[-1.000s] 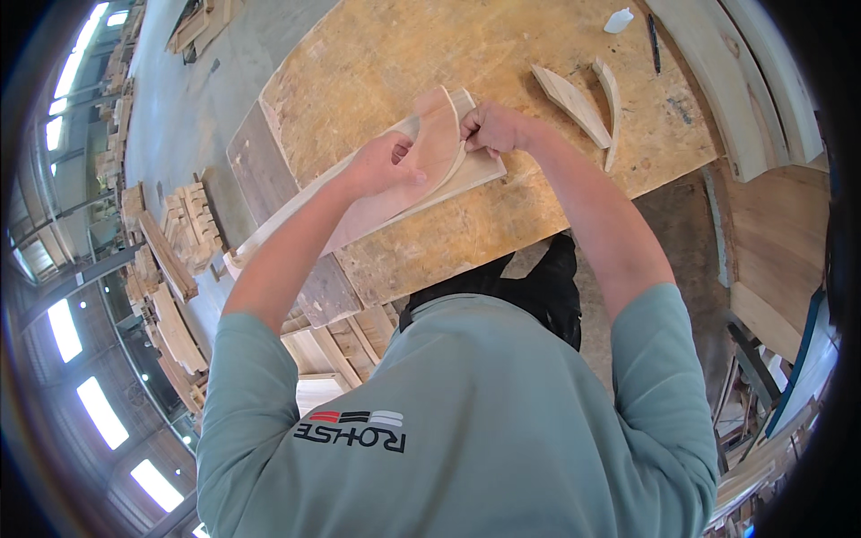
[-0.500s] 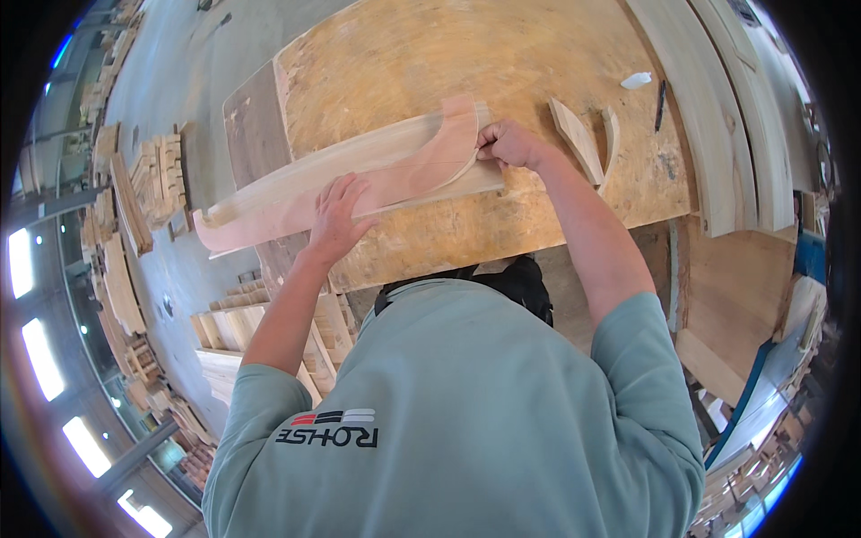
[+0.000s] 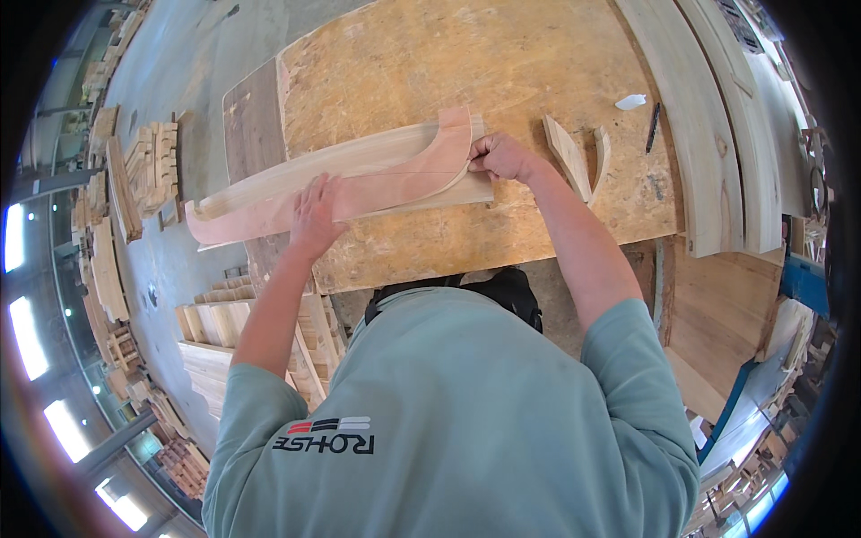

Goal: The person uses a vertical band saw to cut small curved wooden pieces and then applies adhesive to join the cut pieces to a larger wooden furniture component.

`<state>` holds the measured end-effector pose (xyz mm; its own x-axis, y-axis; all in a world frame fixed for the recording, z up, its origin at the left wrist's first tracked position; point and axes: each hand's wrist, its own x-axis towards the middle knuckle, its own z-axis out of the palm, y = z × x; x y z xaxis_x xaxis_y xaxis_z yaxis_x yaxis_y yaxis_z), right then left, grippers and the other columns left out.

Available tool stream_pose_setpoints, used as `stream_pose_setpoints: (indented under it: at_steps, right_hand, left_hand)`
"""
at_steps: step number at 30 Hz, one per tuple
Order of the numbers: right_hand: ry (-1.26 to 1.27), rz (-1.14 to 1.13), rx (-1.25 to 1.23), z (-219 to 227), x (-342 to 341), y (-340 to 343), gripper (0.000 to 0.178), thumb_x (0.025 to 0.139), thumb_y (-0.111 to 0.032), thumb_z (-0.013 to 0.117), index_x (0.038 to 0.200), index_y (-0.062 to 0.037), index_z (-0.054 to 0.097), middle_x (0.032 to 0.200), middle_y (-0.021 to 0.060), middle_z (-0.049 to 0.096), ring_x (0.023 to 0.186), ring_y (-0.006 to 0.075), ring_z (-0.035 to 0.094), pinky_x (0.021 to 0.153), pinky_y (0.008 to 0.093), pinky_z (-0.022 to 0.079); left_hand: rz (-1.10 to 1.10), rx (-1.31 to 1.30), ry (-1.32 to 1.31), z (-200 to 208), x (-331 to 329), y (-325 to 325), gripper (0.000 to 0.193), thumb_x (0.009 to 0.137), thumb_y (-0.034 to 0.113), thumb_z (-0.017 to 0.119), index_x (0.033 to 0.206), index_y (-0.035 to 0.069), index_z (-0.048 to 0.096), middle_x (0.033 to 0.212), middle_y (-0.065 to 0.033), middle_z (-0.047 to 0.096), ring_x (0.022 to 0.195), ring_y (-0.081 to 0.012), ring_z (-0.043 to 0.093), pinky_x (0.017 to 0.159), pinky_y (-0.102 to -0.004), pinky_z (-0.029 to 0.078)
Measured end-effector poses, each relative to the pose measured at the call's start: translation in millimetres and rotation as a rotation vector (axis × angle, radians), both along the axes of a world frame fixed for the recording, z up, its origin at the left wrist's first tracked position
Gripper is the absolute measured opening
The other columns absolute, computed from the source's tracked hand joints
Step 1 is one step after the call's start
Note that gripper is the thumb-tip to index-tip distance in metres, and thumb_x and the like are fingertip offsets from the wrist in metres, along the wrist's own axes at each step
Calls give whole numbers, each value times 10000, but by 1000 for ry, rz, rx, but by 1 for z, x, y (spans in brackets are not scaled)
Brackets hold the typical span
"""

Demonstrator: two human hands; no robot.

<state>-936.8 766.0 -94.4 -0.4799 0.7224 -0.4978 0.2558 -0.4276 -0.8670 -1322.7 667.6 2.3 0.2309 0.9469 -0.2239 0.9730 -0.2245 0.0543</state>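
Note:
A flat pinkish template [image 3: 386, 190] with a long curved outline, hooked at its left end and rising at its right, lies over a pale wooden board [image 3: 341, 160]. Both rest at a slant on the worn workbench, their left ends jutting past its edge. My left hand [image 3: 316, 217] lies flat across the template's middle, fingers stretched out. At the template's curved right edge my right hand [image 3: 502, 159] is closed in a pinch; whatever its fingertips hold is hidden. A thin line crosses the template's right part.
Two curved wood pieces [image 3: 567, 160] lie on the workbench [image 3: 430, 67] to the right. Beyond them are a small white object [image 3: 630, 102] and a dark pen [image 3: 653, 127]. Long planks [image 3: 708, 125] line the bench's right side. Wood stacks [image 3: 148, 175] stand on the floor at left.
My left hand has slid a little to the left along the template. My right hand stays at the curved right edge. The whole view has shifted slightly.

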Motion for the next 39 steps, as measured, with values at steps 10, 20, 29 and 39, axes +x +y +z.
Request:
stream_pose_setpoints:
  at_steps: [10,20,29,39]
  right_hand:
    - [-38,-9,-41,4,2,-4,100,879,5,706,973,-6,738,829,20,694,568,89,557,512,264,436]
    - [233,-245,-154,13,19,-50,131,939,-20,659,1045,-35,735,775,-48,619,617,41,488,540,205,373]
    - [250,-403,-66,49,22,-88,148,934,-64,682,1074,-36,721,849,-38,637,703,56,508,628,208,402]
    - [153,-217,-64,25,-86,-169,146,936,-59,664,1063,-19,723,890,-7,684,808,66,597,773,242,511]
  left_hand:
    - [-169,-61,100,-5,-46,18,1026,667,157,861,1548,165,337,1323,-131,532,1287,-325,489,1145,-488,326]
    - [-175,-319,63,57,-44,26,1016,695,35,751,1589,187,293,1297,-143,538,1275,-340,492,1138,-444,363]
    - [-108,-277,21,95,-64,30,1035,672,7,672,1606,218,279,1237,-170,559,1199,-394,529,1086,-457,411]
    - [-66,-256,2,120,-62,11,1002,706,42,666,1609,178,254,1181,-193,568,1111,-396,560,1024,-474,440]
